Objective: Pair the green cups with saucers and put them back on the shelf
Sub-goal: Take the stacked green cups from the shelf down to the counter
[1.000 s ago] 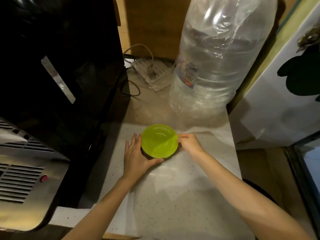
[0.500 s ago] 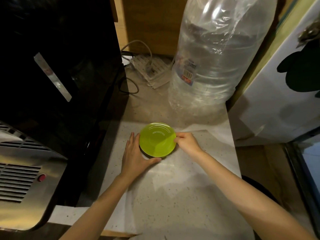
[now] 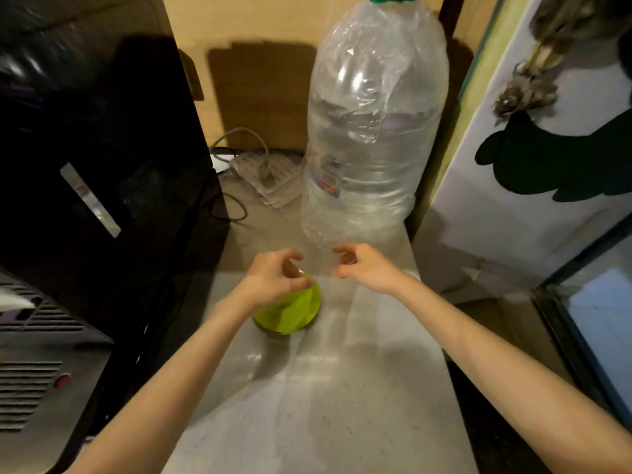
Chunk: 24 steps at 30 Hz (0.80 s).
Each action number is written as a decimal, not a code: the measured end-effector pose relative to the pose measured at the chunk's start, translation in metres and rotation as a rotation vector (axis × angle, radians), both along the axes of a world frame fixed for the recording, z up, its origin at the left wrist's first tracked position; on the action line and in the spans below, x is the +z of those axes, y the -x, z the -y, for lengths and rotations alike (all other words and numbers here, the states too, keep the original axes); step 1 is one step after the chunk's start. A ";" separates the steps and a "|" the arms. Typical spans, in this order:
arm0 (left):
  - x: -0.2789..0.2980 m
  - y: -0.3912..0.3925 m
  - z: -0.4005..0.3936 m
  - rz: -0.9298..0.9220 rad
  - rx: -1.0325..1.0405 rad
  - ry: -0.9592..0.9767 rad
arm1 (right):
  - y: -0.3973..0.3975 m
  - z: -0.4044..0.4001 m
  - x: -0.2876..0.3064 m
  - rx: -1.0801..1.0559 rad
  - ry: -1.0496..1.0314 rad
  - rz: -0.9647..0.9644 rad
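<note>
**Hands raised clear above the green saucer**

The scene is dominated by a large bottle [image 3: 372, 131], wrapped in clear film and stood at the back of the surface [image 3: 342, 405], just behind both hands. To the left, a black appliance [image 3: 102, 159] is set close against the surface edge, with a steel-fronted unit [image 3: 37, 371] below it. To the right, a white panel [image 3: 547, 165] closes the space in. A narrow working strip is thus left, and anything lifted from it is judged likely to have to come towards the viewer rather than sideways.

A power strip [image 3: 266, 172] with its cable is lodged behind, between the appliance and the bottle, well apart from the work.

The left hand [image 3: 273, 278] is held above the saucer [image 3: 290, 313], fingers curled loosely and nothing gripped. The right hand [image 3: 362, 265] is held beside it, near the bottle's base, likewise half-open and empty. Neither hand is seen touching the crockery.

The saucer is seated on the surface, just left of centre, with a darker shape beneath its rim; whether a cup is hidden under it cannot be told. It appears to be placed there as part of a set being made up, so the pairing is judged to be in hand and the shelving not yet done. No shelf can be made out for certain.
</note>
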<state>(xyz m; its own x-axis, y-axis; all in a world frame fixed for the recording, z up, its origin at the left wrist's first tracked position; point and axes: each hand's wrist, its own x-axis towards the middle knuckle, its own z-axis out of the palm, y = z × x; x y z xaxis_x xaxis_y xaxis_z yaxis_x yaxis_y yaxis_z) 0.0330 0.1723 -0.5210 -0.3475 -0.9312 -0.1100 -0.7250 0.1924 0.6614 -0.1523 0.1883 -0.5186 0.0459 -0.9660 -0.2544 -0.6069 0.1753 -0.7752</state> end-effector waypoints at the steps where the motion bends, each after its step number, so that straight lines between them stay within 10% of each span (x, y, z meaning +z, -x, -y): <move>1: 0.013 0.007 0.004 -0.029 -0.016 0.018 | 0.006 -0.001 0.015 0.019 0.028 -0.016; 24: 0.330 0.102 0.040 -0.367 -0.266 0.609 | 0.083 -0.015 0.333 -0.044 0.906 -0.349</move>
